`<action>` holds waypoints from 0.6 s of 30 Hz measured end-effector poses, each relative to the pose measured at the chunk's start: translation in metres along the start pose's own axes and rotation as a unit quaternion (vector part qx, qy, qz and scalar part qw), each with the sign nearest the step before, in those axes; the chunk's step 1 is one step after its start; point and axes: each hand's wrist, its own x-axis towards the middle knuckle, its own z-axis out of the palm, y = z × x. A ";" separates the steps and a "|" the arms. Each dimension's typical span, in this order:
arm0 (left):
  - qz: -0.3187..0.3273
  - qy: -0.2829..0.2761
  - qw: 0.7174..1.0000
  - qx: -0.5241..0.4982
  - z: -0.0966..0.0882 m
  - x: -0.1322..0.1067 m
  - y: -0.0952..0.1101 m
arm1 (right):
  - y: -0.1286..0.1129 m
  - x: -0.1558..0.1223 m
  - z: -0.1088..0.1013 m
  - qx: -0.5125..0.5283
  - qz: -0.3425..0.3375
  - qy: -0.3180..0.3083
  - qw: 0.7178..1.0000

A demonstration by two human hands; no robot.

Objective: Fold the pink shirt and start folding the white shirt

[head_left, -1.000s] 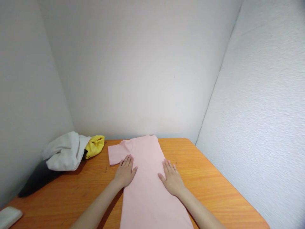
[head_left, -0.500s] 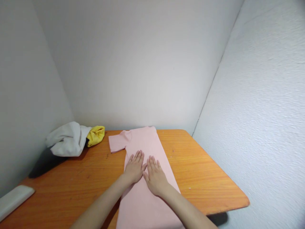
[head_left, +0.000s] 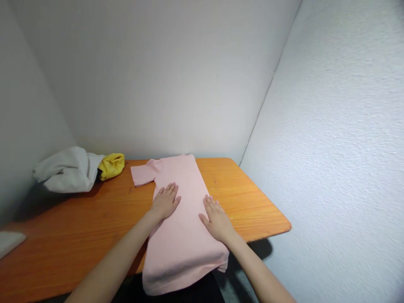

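A pink short-sleeved T-shirt [head_left: 179, 235] lies lengthwise, folded along its length, with one sleeve pointing left near the back wall. Its lower hem hangs over the table's front edge. My left hand [head_left: 166, 202] rests flat on the left side of the shirt, fingers stretched out. On the shirt's right edge lies my right hand [head_left: 217, 219], palm down with the fingers extended. Neither hand grips the cloth.
The wooden table [head_left: 104, 223] meets the back wall, and a textured wall [head_left: 331, 147] rises on the right. A bunched whitish cloth [head_left: 71, 170] and a yellow cloth [head_left: 112, 166] sit at the back left. Part of a white object [head_left: 11, 242] shows at the left edge.
My hands have moved apart, the right one sliding out to the shirt's right edge. The camera view has shifted, so the hem and the table's front edge now show.
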 end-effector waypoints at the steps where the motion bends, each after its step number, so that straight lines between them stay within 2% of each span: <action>1: -0.004 -0.003 1.000 0.001 -0.002 -0.005 0.003 | -0.001 -0.005 -0.002 0.008 0.000 -0.001 1.000; 5: 0.000 -0.027 1.000 0.000 -0.007 -0.051 0.020 | -0.002 -0.039 -0.008 0.033 -0.018 0.020 0.999; 9: 0.033 -0.020 0.999 -0.015 -0.006 -0.121 0.037 | 0.003 -0.091 -0.003 0.044 -0.080 0.093 0.991; 12: 0.065 0.007 0.996 -0.063 0.000 -0.178 0.038 | 0.015 -0.133 0.011 0.051 -0.103 0.161 0.980; 15: 0.074 0.069 0.985 -0.139 0.020 -0.233 0.027 | 0.028 -0.167 0.030 0.069 -0.074 0.196 0.975; 17: 0.038 0.143 0.966 -0.211 0.040 -0.263 0.018 | 0.032 -0.180 0.040 0.103 -0.042 0.204 0.973; 18: -0.004 0.175 0.952 -0.250 0.051 -0.273 0.014 | 0.032 -0.184 0.042 0.124 -0.031 0.204 0.970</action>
